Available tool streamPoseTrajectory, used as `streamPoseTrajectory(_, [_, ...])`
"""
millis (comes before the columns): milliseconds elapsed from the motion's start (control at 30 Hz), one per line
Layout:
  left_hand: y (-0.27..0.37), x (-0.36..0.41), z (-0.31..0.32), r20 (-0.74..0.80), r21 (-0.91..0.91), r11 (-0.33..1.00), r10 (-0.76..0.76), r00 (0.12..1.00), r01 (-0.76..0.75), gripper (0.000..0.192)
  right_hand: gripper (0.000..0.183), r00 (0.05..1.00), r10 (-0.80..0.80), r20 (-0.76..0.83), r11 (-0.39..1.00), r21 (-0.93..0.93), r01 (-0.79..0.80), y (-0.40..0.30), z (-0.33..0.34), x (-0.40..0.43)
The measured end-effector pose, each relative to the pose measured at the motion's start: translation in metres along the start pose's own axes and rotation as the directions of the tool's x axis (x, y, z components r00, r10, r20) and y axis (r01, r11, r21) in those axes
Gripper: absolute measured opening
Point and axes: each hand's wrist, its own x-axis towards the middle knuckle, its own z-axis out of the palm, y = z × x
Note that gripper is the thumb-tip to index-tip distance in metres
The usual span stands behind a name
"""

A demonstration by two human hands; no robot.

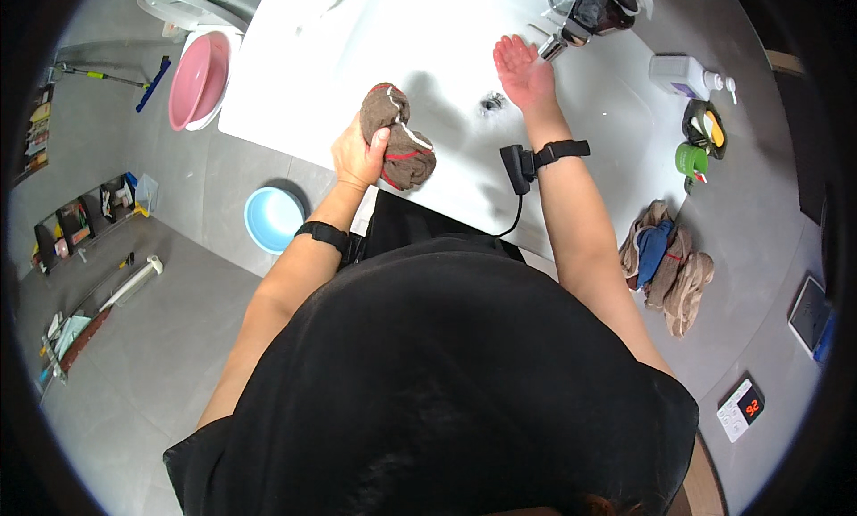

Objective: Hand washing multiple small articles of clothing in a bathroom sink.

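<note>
My left hand (359, 153) grips a bunched brown cloth (400, 138) with red stripes and a white edge, above the near left part of the white sink basin (321, 81). Palm up and fingers extended, my right hand (525, 71) is under the chrome faucet (553, 48) and holds nothing. Whether water is running over the palm is hard to tell. Just left of that hand is the drain (493, 103) in the basin floor. Each forearm wears a black strap, and the right one carries a small black device (517, 169) with a cable.
Right of the basin are a white pump bottle (677, 76), a green cup (691, 160), a pile of brown and blue cloths (659, 261) and a digital timer (740, 409). A light-blue bucket (274, 219) stands at left; a pink basin (198, 81) rests on the toilet.
</note>
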Motion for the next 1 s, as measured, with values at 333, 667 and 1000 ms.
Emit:
streamPoseTrajectory(333, [0.0,-0.003,0.002,-0.018,-0.025,1.0,0.018,1.0,-0.019,0.062,0.026,0.988,0.142,0.066,0.945,-0.305,-0.115,0.001,-0.033,-0.009])
streamPoseTrajectory(667, [-0.005,-0.001,0.003,-0.01,0.018,1.0,0.022,1.0,-0.022,0.062,0.034,0.933,0.319,0.166,0.645,-0.759,-0.086,-0.002,-0.016,-0.041])
streamPoseTrajectory(1000, [-0.006,-0.001,0.006,-0.022,-0.011,0.999,0.034,0.999,-0.034,0.06,0.033,0.835,0.401,0.377,0.914,-0.222,-0.338,-0.051,-0.039,-0.001])
